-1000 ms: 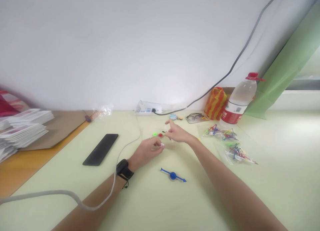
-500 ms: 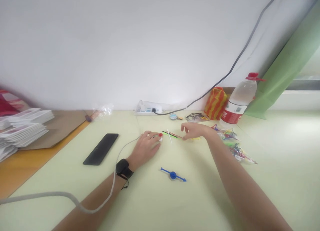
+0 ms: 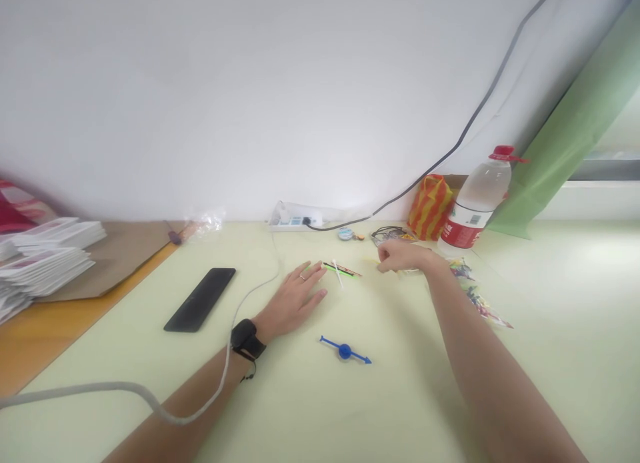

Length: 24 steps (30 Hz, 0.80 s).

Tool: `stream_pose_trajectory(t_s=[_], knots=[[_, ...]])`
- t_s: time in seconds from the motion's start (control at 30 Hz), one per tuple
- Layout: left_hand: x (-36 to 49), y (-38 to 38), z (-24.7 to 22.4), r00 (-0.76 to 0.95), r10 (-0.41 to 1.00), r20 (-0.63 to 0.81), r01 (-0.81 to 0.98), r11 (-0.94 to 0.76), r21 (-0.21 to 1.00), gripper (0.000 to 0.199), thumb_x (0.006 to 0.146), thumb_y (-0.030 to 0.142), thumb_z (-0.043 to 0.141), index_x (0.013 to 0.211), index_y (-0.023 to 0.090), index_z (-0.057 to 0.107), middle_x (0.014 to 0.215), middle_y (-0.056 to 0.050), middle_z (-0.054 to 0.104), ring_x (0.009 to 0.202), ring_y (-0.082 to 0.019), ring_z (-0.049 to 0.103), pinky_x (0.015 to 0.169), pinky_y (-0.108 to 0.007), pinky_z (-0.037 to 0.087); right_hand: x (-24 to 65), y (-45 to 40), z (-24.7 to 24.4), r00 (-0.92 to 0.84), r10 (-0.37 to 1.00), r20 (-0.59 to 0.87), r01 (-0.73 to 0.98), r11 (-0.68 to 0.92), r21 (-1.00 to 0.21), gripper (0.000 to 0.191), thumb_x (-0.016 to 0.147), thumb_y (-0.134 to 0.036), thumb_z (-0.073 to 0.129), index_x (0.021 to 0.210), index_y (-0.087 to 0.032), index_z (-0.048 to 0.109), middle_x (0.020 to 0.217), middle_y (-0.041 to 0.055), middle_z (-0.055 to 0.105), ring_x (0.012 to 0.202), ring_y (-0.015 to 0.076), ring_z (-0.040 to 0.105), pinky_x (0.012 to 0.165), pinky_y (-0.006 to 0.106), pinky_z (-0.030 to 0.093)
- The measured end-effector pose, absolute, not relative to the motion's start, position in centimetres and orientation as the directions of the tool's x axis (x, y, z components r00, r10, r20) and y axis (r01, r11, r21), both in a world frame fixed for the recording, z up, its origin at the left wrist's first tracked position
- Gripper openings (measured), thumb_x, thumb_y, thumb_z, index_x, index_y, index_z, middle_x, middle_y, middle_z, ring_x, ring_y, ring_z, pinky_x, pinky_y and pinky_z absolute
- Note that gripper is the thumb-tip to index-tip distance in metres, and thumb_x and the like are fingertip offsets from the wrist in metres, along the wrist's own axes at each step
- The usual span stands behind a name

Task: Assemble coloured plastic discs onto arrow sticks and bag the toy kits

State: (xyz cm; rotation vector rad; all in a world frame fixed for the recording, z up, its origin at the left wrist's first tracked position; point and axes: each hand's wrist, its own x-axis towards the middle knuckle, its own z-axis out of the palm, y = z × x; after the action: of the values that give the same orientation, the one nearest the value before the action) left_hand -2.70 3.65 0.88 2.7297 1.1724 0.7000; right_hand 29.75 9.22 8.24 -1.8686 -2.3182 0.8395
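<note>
Green stick (image 3: 344, 273): ran rightward from beside left hand (image 3: 287, 304)
Left hand: lay spread, gripping nothing
Right hand (image 3: 403, 255): was curled (contents unclear)

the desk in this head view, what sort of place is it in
Probably a small indoor workspace: a pale green desk against a wall, with a power strip, stacks of white cards or trays and a large bottle.
</note>
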Motion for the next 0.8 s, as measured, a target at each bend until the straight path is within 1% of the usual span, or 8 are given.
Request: stream_pose_trajectory(t_s=[0.13, 0.2, 0.27, 0.3, 0.4, 0.5, 0.63, 0.8], knots=[[-2.2, 3.2, 1.8, 0.472, 0.69, 0.549, 0.624, -0.702, 0.345, 0.045, 0.104, 0.029, 0.054, 0.149, 0.028, 0.048, 0.15, -0.009, 0.054, 0.141, -0.026, 0.048, 0.118, -0.049, 0.042, 26.4, 8.7, 8.2, -0.382, 0.915, -0.126, 0.75, 0.228, -0.62, 0.019, 0.076, -0.028, 0.071, 0.078, -0.022, 0.053, 0.077, -0.0008, 0.066, 0.07, 0.0143, 0.062, 0.058, 0.023, 0.042], [-2.0, 2.9, 2.1, 0.424, 0.678, 0.601, 0.595, -0.708, 0.379, 0.047, 0.101, 0.027, 0.059, 0.147, 0.028, 0.049, 0.143, -0.01, 0.059, 0.135, -0.026, 0.054, 0.114, -0.047, 0.046, 23.8, 8.2, 7.7, -0.457, 0.889, -0.022, 0.542, 0.259, -0.799, 0.027, 0.072, -0.029, 0.076, 0.084, -0.022, 0.053, 0.076, -0.003, 0.063, 0.065, 0.0132, 0.06, 0.056, 0.023, 0.043], [-1.8, 2.8, 2.2, 0.413, 0.653, 0.635, 0.561, -0.732, 0.387, 0.048, 0.098, 0.026, 0.064, 0.144, 0.027, 0.051, 0.137, -0.011, 0.062, 0.129, -0.027, 0.058, 0.11, -0.045, 0.049, 21.4, 7.7, 7.2, -0.515, 0.857, -0.013, 0.363, 0.204, -0.909, 0.04, 0.07, -0.03, 0.081, 0.1, -0.024, 0.054, 0.078, -0.0045, 0.063, 0.063, 0.0133, 0.06, 0.056, 0.024, 0.046], [-1.8, 2.8, 2.1, 0.416, 0.636, 0.65, 0.54, -0.747, 0.386, 0.046, 0.097, 0.025, 0.065, 0.141, 0.027, 0.053, 0.134, -0.011, 0.063, 0.125, -0.026, 0.06, 0.107, -0.044, 0.051, 20.4, 7.5, 7.0, -0.536, 0.844, -0.008, 0.311, 0.189, -0.931, 0.043, 0.07, -0.029, 0.08, 0.104, -0.024, 0.055, 0.079, -0.004, 0.064, 0.064, 0.0136, 0.061, 0.057, 0.024, 0.047], [-1.7, 3.1, 1.9, 0.415, 0.597, 0.687, 0.486, -0.784, 0.387, 0.03, 0.096, 0.018, 0.063, 0.125, 0.025, 0.061, 0.119, -0.009, 0.067, 0.109, -0.022, 0.066, 0.096, -0.038, 0.055, 18.5, 6.9, 6.6, -0.577, 0.817, 0.002, 0.264, 0.189, -0.946, 0.029, 0.073, -0.025, 0.078, 0.095, -0.021, 0.061, 0.079, -0.0016, 0.066, 0.064, 0.0129, 0.061, 0.058, 0.024, 0.047], [-1.9, 3.4, 1.9, 0.375, 0.59, 0.715, 0.478, -0.784, 0.397, 0.022, 0.095, 0.012, 0.061, 0.114, 0.023, 0.062, 0.106, -0.006, 0.068, 0.096, -0.019, 0.066, 0.088, -0.035, 0.055, 18.2, 6.6, 6.6, -0.614, 0.789, -0.015, 0.193, 0.131, -0.972, 0.027, 0.076, -0.03, 0.079, 0.095, -0.02, 0.063, 0.078, -0.001, 0.067, 0.065, 0.0131, 0.063, 0.061, 0.025, 0.049], [-2.0, 3.5, 1.8, 0.356, 0.602, 0.715, 0.473, -0.776, 0.417, 0.02, 0.093, 0.01, 0.062, 0.109, 0.022, 0.061, 0.101, -0.004, 0.067, 0.091, -0.018, 0.065, 0.085, -0.034, 0.054, 18.4, 6.8, 6.4, -0.64, 0.767, -0.045, 0.081, 0.01, -0.997, 0.023, 0.081, -0.028, 0.075, 0.099, -0.021, 0.063, 0.079, 0.0009, 0.072, 0.071, 0.0153, 0.068, 0.072, 0.028, 0.055], [-2.1, 3.5, 1.7, 0.376, 0.602, 0.705, 0.459, -0.782, 0.422, 0.02, 0.092, 0.011, 0.062, 0.108, 0.022, 0.064, 0.099, -0.004, 0.068, 0.089, -0.018, 0.065, 0.083, -0.033, 0.054, 18.3, 7.0, 5.8, -0.648, 0.759, -0.066, 0.063, -0.033, -0.997, 0.021, 0.079, -0.024, 0.075, 0.095, -0.021, 0.062, 0.084, 0.0029, 0.075, 0.073, 0.0156, 0.071, 0.077, 0.03, 0.058]])
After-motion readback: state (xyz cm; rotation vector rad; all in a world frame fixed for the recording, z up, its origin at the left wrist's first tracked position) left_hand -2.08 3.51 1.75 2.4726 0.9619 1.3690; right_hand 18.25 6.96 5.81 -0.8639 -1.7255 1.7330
